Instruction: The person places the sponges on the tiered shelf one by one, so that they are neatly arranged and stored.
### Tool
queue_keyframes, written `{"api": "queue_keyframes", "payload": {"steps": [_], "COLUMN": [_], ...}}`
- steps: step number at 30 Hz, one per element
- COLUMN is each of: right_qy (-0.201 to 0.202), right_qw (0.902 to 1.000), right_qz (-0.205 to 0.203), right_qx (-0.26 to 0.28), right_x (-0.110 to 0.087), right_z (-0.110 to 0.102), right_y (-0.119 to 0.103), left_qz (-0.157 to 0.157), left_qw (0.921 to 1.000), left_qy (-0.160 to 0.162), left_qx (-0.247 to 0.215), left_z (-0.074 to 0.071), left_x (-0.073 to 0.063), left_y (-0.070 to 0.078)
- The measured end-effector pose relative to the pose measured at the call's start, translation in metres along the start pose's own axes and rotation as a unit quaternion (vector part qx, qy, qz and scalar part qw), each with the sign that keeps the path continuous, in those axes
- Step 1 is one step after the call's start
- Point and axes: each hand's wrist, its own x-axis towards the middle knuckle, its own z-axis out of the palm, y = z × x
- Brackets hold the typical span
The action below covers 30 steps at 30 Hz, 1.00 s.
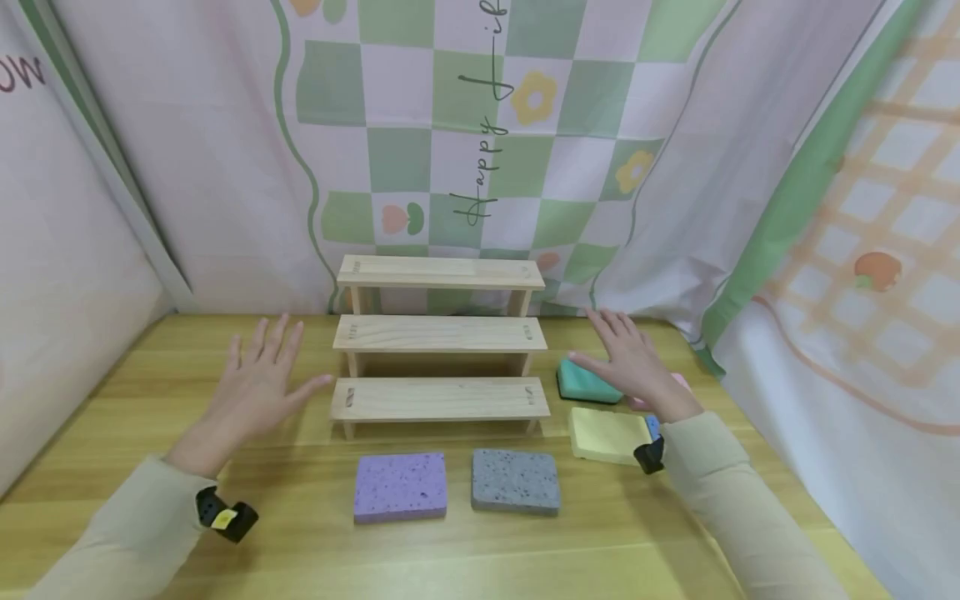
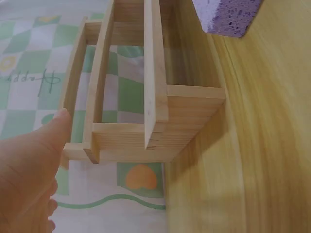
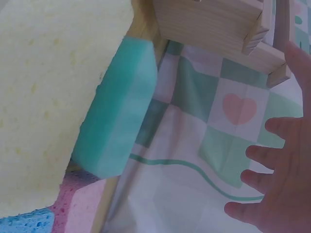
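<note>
My left hand [image 1: 258,385], fingers spread and straight, hovers left of a three-tier wooden step rack [image 1: 441,398] and holds nothing. My right hand [image 1: 632,362] is likewise spread on the rack's right, above several sponges. Under it lie a teal sponge [image 1: 583,383] and a pale yellow sponge [image 1: 606,433]. A pink sponge [image 1: 681,381] and a blue sponge [image 1: 652,427] are mostly hidden by that arm. In front of the rack a purple sponge [image 1: 400,486] and a grey sponge [image 1: 515,481] lie flat, side by side. All three rack tiers are bare.
The wood-grain table [image 1: 300,567] ends at a checkered fabric curtain [image 1: 465,100] just behind the rack. White fabric [image 1: 67,208] hangs on the left, and orange-checked fabric [image 1: 885,208] on the right. Each wrist wears a small black camera mount.
</note>
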Motion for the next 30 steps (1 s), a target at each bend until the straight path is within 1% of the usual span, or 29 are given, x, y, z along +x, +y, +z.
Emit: {"api": "queue_keyframes", "payload": {"steps": [6, 14, 21, 25, 30], "right_qy": [0.007, -0.018, -0.037, -0.046, -0.050], "right_qw": [0.9999, 0.9986, 0.9966, 0.9954, 0.9954], "right_qz": [-0.007, 0.015, 0.028, 0.035, 0.034], "right_qx": [0.010, 0.047, 0.068, 0.077, 0.074], "right_x": [0.001, -0.001, -0.003, -0.003, -0.003], "right_z": [0.006, 0.014, 0.020, 0.023, 0.027], "right_y": [0.011, 0.022, 0.029, 0.033, 0.040], "left_qz": [0.011, 0.020, 0.042, 0.055, 0.074], "left_qw": [0.9999, 0.9993, 0.9974, 0.9964, 0.9951], "left_qy": [-0.007, -0.024, -0.027, -0.031, -0.028], "left_qx": [-0.005, -0.020, -0.053, -0.057, -0.060], "left_z": [0.009, 0.020, 0.032, 0.040, 0.048], "left_x": [-0.002, -0.005, -0.008, -0.009, -0.010], "left_y": [-0.004, -0.001, 0.000, 0.000, 0.002]}}
